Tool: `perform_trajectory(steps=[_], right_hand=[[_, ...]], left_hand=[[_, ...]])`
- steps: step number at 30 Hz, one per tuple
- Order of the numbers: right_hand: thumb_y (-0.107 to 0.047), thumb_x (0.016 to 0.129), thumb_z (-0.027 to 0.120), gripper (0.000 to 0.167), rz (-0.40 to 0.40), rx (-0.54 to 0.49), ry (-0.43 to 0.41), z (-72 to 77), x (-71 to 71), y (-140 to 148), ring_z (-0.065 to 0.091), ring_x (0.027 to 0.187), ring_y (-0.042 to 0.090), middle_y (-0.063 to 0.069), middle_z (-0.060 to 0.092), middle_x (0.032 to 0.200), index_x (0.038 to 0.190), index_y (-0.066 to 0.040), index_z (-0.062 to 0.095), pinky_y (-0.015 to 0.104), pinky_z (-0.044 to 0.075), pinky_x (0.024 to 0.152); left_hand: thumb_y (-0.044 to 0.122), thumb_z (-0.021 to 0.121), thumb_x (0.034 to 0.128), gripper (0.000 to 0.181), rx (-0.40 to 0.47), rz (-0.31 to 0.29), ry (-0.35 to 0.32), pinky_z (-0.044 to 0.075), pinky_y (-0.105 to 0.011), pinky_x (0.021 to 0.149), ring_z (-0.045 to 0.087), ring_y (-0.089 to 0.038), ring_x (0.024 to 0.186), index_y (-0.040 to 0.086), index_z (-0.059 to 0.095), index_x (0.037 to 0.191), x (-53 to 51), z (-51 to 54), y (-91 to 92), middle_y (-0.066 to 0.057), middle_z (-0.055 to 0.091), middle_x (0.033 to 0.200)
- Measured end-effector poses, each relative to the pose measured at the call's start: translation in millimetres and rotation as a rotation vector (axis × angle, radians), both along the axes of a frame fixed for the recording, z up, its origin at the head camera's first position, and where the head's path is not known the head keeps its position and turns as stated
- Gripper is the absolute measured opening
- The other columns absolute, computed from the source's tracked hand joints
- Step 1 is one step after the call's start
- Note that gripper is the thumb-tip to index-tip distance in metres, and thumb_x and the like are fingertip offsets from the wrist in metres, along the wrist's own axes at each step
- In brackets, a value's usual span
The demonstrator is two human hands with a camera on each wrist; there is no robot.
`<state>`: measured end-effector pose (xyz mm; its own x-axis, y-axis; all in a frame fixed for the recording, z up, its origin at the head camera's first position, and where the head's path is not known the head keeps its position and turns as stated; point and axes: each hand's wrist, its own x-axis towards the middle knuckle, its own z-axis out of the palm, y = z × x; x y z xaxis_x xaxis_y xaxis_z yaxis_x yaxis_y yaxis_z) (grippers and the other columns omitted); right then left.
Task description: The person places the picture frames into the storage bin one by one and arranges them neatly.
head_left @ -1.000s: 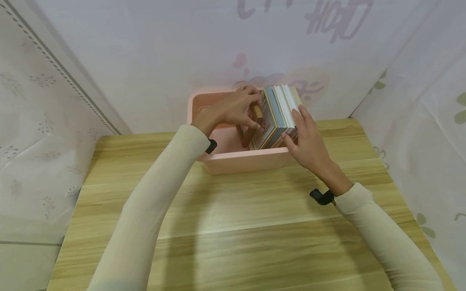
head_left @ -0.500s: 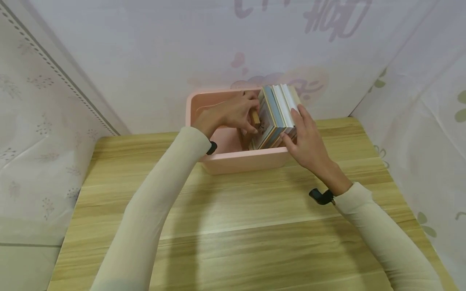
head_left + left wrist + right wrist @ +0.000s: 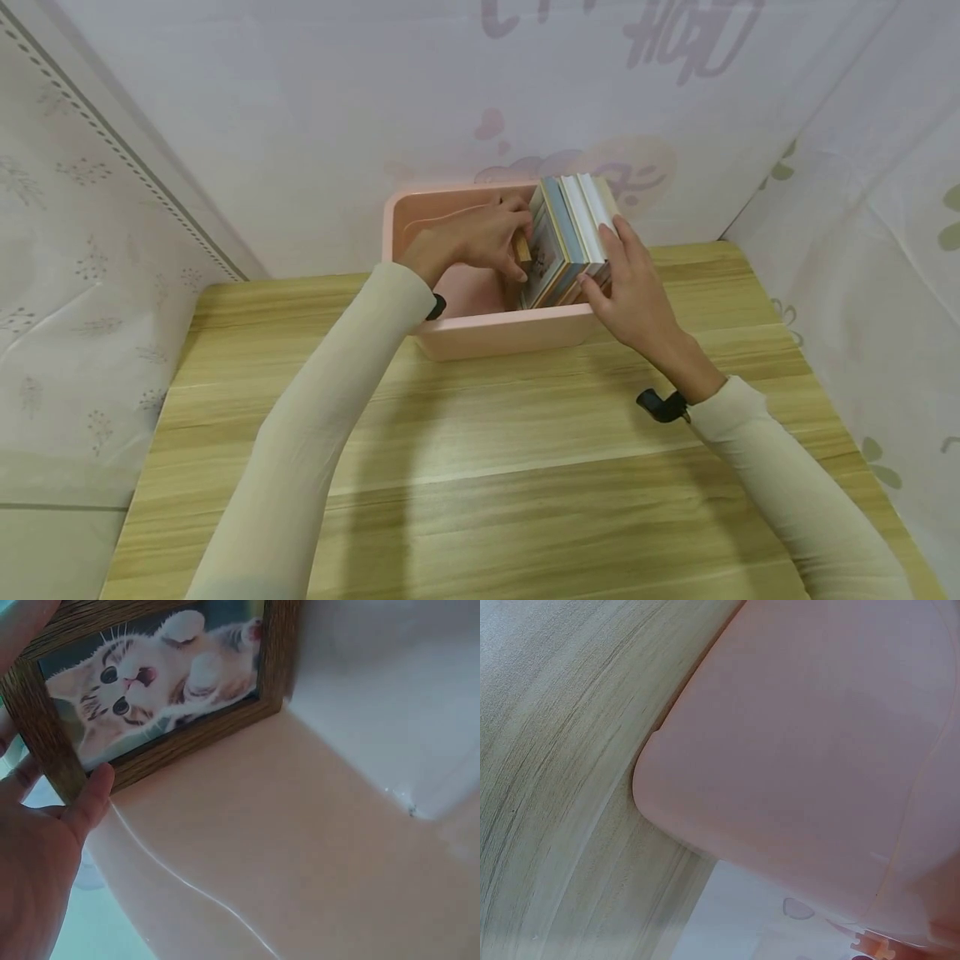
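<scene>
In the head view, a pink plastic bin [image 3: 506, 333] stands at the back of the table. My left hand [image 3: 483, 236] reaches inside and grips a brown wooden picture frame [image 3: 522, 250]. The left wrist view shows a kitten photo in that picture frame [image 3: 157, 686], with my thumb [image 3: 91, 799] on its corner. Right of it, a row of books [image 3: 572, 225] leans upright in the bin, with white and blue spines. My right hand [image 3: 637, 296] holds the row at its right end, thumb at the near corner. The right wrist view shows only the bin's outer wall [image 3: 795, 750], no fingers.
The wood-grain tabletop [image 3: 510, 467] spreads in front of the bin. A printed white backdrop [image 3: 300, 125] rises right behind the bin, and patterned sheets hang at both sides. Black bands with small devices [image 3: 663, 406] sit at the wrists.
My left hand has shifted slightly down and left with the picture frame, which now sits a little lower beside the books. My right hand stays on the books.
</scene>
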<state>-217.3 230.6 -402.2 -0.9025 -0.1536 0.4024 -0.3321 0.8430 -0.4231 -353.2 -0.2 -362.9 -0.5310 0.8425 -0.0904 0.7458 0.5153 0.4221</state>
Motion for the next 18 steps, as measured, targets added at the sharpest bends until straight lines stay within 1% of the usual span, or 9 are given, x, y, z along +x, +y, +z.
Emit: perform_trajectory(steps=[3, 4, 7, 9, 12, 15, 17, 18], right_hand=[[-0.024, 0.092, 0.064, 0.070, -0.001, 0.000, 0.000, -0.1, 0.2, -0.2, 0.031, 0.140, 0.049, 0.026, 0.024, 0.157, 0.150, 0.001, 0.032, 0.064, 0.031, 0.108], [-0.024, 0.093, 0.064, 0.070, -0.001, -0.001, -0.001, 0.0, 0.3, -0.2, 0.031, 0.140, 0.048, 0.025, 0.024, 0.157, 0.150, 0.001, 0.032, 0.064, 0.031, 0.108], [-0.025, 0.093, 0.064, 0.070, -0.001, -0.002, -0.001, 0.5, 0.6, -0.2, 0.031, 0.140, 0.048, 0.025, 0.024, 0.158, 0.150, 0.000, 0.032, 0.064, 0.030, 0.108], [-0.025, 0.093, 0.064, 0.070, -0.003, -0.001, -0.001, 1.0, 0.8, -0.6, 0.031, 0.140, 0.048, 0.025, 0.024, 0.158, 0.150, 0.000, 0.032, 0.063, 0.030, 0.109], [-0.025, 0.093, 0.064, 0.070, -0.004, -0.003, -0.003, 0.8, 0.6, -0.7, 0.031, 0.141, 0.047, 0.024, 0.024, 0.158, 0.150, 0.000, 0.032, 0.063, 0.030, 0.109], [-0.025, 0.093, 0.064, 0.071, -0.005, -0.004, -0.006, 0.6, 0.5, -0.6, 0.031, 0.141, 0.047, 0.024, 0.024, 0.158, 0.150, 0.000, 0.032, 0.063, 0.030, 0.109], [-0.025, 0.093, 0.064, 0.070, -0.004, -0.004, -0.008, 0.9, 0.6, -0.5, 0.030, 0.141, 0.047, 0.024, 0.024, 0.158, 0.151, -0.001, 0.032, 0.064, 0.030, 0.109], [-0.025, 0.093, 0.064, 0.070, -0.004, -0.004, -0.008, 0.9, 0.6, -0.4, 0.030, 0.141, 0.048, 0.024, 0.023, 0.158, 0.151, -0.001, 0.032, 0.064, 0.030, 0.109]], left_hand=[[0.033, 0.085, 0.0761, 0.048, -0.010, -0.008, -0.025, 0.036, -0.040, 0.101, 0.043, -0.026, 0.110, 0.007, 0.057, 0.106, -0.1, -2.2, 0.9, -0.013, 0.039, 0.135], [0.032, 0.085, 0.0762, 0.048, -0.014, -0.012, -0.030, 0.036, -0.041, 0.101, 0.042, -0.026, 0.110, 0.006, 0.057, 0.107, -0.1, -2.8, 1.1, -0.013, 0.039, 0.134], [0.031, 0.085, 0.0764, 0.050, -0.017, -0.026, -0.028, 0.030, -0.042, 0.106, 0.040, -0.026, 0.116, 0.004, 0.058, 0.109, 0.3, -3.0, 2.3, -0.014, 0.040, 0.135], [0.033, 0.084, 0.0767, 0.051, -0.022, -0.031, -0.025, 0.030, -0.043, 0.106, 0.039, -0.027, 0.119, 0.004, 0.059, 0.111, 0.7, -2.7, 3.0, -0.014, 0.040, 0.137], [0.035, 0.083, 0.0779, 0.052, -0.035, -0.028, -0.032, 0.033, -0.042, 0.106, 0.035, -0.029, 0.127, 0.004, 0.060, 0.114, 1.1, -2.0, 3.6, -0.015, 0.037, 0.144], [0.034, 0.082, 0.0797, 0.055, -0.042, -0.018, -0.059, 0.033, -0.043, 0.109, 0.029, -0.032, 0.135, 0.004, 0.060, 0.120, 1.0, -1.0, 3.2, -0.015, 0.031, 0.151], [0.032, 0.081, 0.0806, 0.057, -0.040, -0.016, -0.078, 0.031, -0.043, 0.112, 0.025, -0.033, 0.140, 0.003, 0.059, 0.124, 0.7, 0.0, 2.6, -0.016, 0.027, 0.154], [0.032, 0.081, 0.0807, 0.059, -0.035, -0.020, -0.082, 0.031, -0.043, 0.113, 0.025, -0.033, 0.141, 0.002, 0.058, 0.126, 0.1, 0.2, 2.3, -0.016, 0.028, 0.154]])
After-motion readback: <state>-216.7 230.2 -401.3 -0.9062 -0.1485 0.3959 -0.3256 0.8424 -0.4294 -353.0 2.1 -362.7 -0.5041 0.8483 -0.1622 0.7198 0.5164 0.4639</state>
